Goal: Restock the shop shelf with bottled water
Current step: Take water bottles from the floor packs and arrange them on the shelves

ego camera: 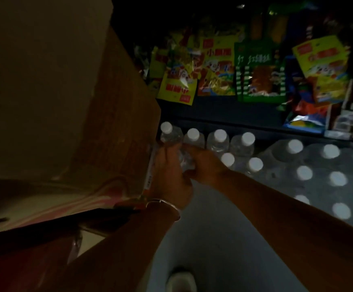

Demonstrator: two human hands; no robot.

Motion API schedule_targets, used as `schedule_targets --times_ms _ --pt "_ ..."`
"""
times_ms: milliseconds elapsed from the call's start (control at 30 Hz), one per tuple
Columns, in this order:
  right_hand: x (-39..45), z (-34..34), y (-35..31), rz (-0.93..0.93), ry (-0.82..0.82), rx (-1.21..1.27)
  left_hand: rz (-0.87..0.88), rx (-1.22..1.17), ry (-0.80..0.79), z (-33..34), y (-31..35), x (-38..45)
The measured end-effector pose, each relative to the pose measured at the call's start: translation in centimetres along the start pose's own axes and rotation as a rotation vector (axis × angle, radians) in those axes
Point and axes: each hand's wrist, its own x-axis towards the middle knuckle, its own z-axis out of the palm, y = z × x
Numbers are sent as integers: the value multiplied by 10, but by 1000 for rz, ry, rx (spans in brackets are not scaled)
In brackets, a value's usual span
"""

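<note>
Both hands, left hand and right hand, are grasping one bottle between their fingers, just in front of the standing row on the shelf. It is best lowered upright, close against that row, without toppling neighbours.

Above me, across the upper right of the frame, hang snack packets in yellow, green and red; one green packet sits at the middle of the row. A large brown cardboard box fills the left side. Along the right edge I see blurred small boxes. At the bottom centre, something pale, perhaps my shoe.
</note>
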Motion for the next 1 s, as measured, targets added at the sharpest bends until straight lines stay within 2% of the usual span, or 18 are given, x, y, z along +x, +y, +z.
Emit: schedule_targets --times_ms 133,300,433,600,733,1000 --pt "22 27 13 14 -57 78 76 -62 83 15 -13 2" --pt "40 35 19 -18 -30 -3 130 -91 105 23 -26 11" --pt "51 42 21 -62 40 -89 116 -116 76 26 -31 14" --pt "48 54 21 -111 -26 -139 123 -191 48 24 -39 11" --pt "43 66 21 -128 -15 -131 111 -214 19 20 -40 6" --pt "20 43 36 -26 66 -17 52 -296 5 9 -31 -1"
